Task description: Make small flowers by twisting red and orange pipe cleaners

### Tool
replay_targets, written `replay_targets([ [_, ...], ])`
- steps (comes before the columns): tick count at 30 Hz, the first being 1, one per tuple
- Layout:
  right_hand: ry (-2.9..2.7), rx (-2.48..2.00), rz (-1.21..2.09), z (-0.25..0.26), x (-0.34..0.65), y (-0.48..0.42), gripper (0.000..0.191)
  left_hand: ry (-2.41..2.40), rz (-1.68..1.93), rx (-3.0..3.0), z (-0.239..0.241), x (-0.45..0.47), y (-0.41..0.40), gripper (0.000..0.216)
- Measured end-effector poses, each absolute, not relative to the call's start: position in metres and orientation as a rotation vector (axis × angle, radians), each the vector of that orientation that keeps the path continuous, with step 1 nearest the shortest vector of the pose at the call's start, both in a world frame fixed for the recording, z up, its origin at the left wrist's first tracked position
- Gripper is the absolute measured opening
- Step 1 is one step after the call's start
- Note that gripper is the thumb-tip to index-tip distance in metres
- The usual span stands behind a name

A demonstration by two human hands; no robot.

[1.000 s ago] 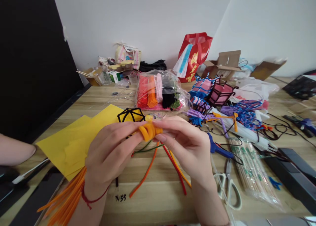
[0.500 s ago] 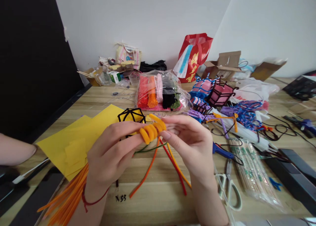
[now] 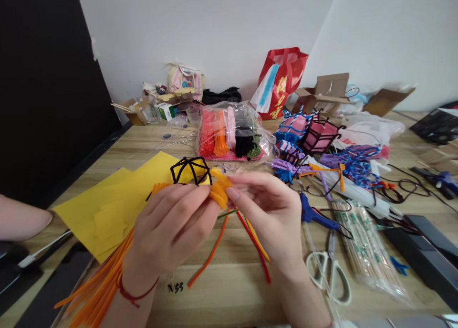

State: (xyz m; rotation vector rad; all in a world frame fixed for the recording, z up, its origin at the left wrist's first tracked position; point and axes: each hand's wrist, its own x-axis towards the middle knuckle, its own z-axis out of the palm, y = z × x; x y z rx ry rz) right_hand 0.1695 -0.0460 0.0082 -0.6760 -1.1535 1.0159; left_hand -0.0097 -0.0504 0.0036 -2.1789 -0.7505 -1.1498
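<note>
A yellow-orange pipe cleaner (image 3: 219,194), wound into a fat coil, is held in the air between both hands. My left hand (image 3: 168,227), wearing a red cord at the wrist, has its fingertips closed on the coil's left end. On the other end, my right hand (image 3: 266,208) pinches with thumb and index finger. Part of the coil is hidden by the fingers. Just behind stands a small black frame (image 3: 189,169) with yellow panels. Below the hands, an orange pipe cleaner (image 3: 212,259) and a red one (image 3: 255,246) lie on the table.
Orange pipe cleaners (image 3: 102,287) and yellow sheets (image 3: 143,175) lie left. A bag of coloured pipe cleaners (image 3: 229,132) sits behind. To the right are scissors (image 3: 339,282), a blue glue gun (image 3: 318,216), bagged sticks (image 3: 368,247) and pink lanterns (image 3: 320,137). Another person's arm (image 3: 23,218) rests far left.
My left hand has shifted right and turned, so its fingers cover more of the coil. My right hand has moved slightly left. The hands are closer together, and fewer turns show.
</note>
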Motion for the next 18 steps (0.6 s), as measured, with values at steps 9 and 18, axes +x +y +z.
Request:
replay_targets([
  [9, -1.056, -0.592, 1.345, 0.0138, 0.1746, -0.0386, 0.024, -0.792, -1.380, -2.217, -0.0048, -0.0131, -0.0577, 0.025],
  [18, -1.086, -0.576, 1.255, 0.0156, 0.1749, -0.0441, 0.018, -0.763, -1.341, -2.395, 0.0030, -0.0129, -0.0539, 0.014],
])
